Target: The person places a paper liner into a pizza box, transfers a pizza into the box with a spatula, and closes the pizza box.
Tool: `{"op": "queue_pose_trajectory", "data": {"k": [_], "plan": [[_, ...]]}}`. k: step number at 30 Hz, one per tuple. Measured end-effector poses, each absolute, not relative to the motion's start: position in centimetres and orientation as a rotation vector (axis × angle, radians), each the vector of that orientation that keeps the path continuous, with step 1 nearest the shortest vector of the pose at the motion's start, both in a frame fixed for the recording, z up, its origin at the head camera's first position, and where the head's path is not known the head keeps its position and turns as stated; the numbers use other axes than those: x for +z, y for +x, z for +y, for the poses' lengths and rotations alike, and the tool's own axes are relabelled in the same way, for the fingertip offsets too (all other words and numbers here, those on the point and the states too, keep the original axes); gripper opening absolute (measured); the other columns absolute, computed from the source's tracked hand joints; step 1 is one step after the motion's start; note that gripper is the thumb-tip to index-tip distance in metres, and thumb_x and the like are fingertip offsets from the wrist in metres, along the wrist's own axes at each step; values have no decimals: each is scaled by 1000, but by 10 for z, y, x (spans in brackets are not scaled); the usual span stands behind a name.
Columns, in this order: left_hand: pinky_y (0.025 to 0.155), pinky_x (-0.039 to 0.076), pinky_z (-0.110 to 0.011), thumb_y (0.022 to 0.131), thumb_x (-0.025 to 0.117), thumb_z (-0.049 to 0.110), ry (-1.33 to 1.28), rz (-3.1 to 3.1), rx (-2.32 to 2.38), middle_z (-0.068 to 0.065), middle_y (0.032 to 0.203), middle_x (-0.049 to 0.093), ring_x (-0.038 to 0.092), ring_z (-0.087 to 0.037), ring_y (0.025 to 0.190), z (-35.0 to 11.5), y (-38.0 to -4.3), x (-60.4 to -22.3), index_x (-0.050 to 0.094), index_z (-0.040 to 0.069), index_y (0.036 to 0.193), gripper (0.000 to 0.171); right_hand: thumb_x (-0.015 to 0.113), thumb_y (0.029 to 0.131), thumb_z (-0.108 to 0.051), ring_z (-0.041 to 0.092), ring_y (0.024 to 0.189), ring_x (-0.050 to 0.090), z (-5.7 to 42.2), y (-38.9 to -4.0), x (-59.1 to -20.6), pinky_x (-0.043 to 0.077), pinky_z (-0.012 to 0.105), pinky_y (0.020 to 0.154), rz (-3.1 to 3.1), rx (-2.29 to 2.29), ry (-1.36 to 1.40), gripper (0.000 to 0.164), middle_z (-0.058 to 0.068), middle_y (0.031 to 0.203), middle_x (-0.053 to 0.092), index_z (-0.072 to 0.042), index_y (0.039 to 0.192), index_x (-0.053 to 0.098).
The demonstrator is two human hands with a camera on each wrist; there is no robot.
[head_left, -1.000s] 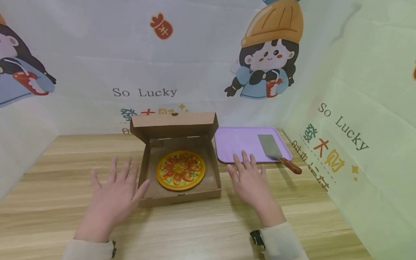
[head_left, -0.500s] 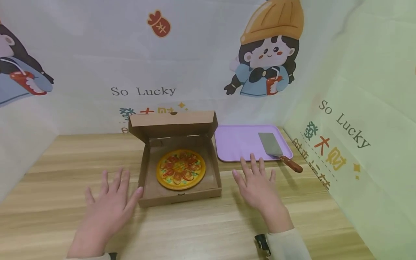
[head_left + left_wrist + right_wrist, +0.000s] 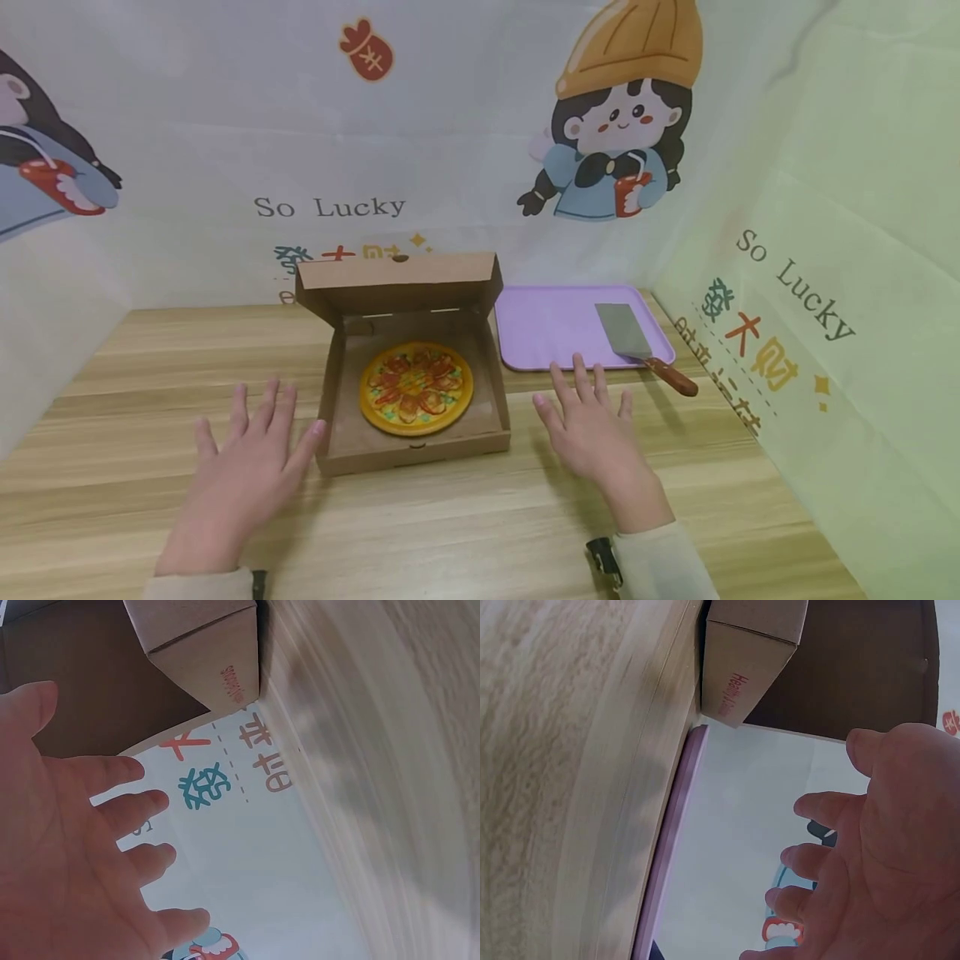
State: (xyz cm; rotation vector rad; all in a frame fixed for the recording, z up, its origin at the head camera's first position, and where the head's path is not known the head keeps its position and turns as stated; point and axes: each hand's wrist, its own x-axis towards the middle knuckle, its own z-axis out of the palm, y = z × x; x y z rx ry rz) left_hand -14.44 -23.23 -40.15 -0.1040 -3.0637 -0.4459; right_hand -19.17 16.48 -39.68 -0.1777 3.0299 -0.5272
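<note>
In the head view a round toy-like pizza [image 3: 416,388] with red and green toppings lies inside a cardboard pizza box [image 3: 412,460], whose lid stands raised at the back. My left hand [image 3: 243,471] hovers left of the box, fingers spread and holding nothing. On the box's right my right hand [image 3: 596,437] is likewise spread and holds nothing, its fingertips near the front edge of a purple tray [image 3: 536,329]. A spatula [image 3: 626,332] with a wooden handle lies on that tray. Both wrist views show bare palms: the left hand [image 3: 75,847] and the right hand [image 3: 885,847].
A light wood table [image 3: 420,533] carries everything. Behind it and at the sides hangs a white printed cloth [image 3: 465,150] with cartoon figures and lettering. The spatula's handle juts past the tray's right front corner, close to the right-hand cloth.
Over the past second my left hand has drawn back and left, away from the box. The right hand has shifted slightly right. Box, pizza, tray and spatula keep their places.
</note>
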Motion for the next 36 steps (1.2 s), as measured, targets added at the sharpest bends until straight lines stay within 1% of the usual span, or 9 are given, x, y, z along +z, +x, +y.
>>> {"op": "queue_pose_trajectory", "data": {"k": [5, 9, 14, 21, 27, 36], "plan": [[118, -14, -85, 112, 19, 63, -112, -3051, -455, -28, 176, 4, -13, -58, 160, -234, -146, -402, 12, 0, 169, 85, 23, 114, -58, 44, 166, -5, 164, -192, -396, 1, 79, 127, 3036, -507, -184, 69, 13, 180, -3, -21, 172, 17], [119, -15, -84, 113, 20, 62, -120, -3054, -458, -26, 177, 1, -14, -57, 160, -235, -147, -402, 12, -1, 169, 85, 24, 114, -57, 44, 166, -6, 163, -192, -396, -1, 79, 127, 3025, -515, -184, 69, 12, 179, -3, -21, 172, 17], [118, -14, -85, 112, 21, 64, -118, -3049, -464, -24, 178, 1, -12, -57, 161, -232, -149, -400, 12, 2, 170, 85, 26, 114, -57, 43, 166, -6, 163, -193, -398, -1, 79, 127, 3030, -533, -169, 68, 13, 180, -2, -21, 172, 19], [115, -17, -86, 112, 20, 65, -106, -3059, -469, -24, 178, 1, -14, -57, 160, -232, -151, -399, 12, 3, 170, 85, 24, 114, -58, 43, 166, -4, 164, -194, -396, 3, 80, 127, 3036, -510, -171, 69, 12, 180, -1, -22, 172, 18], [115, -18, -85, 113, 19, 62, -100, -3069, -448, -24, 177, 0, -14, -58, 160, -234, -150, -399, 11, 4, 170, 83, 26, 114, -58, 43, 166, -4, 161, -194, -397, 3, 80, 127, 3028, -531, -184, 69, 13, 180, -1, -21, 171, 19], [114, -16, -87, 113, 19, 62, -76, -3076, -450, -25, 177, 0, -13, -58, 160, -236, -147, -401, 9, 5, 171, 82, 26, 114, -58, 43, 166, -2, 158, -195, -399, 4, 80, 127, 3027, -528, -205, 69, 14, 180, 2, -21, 171, 20]]}}
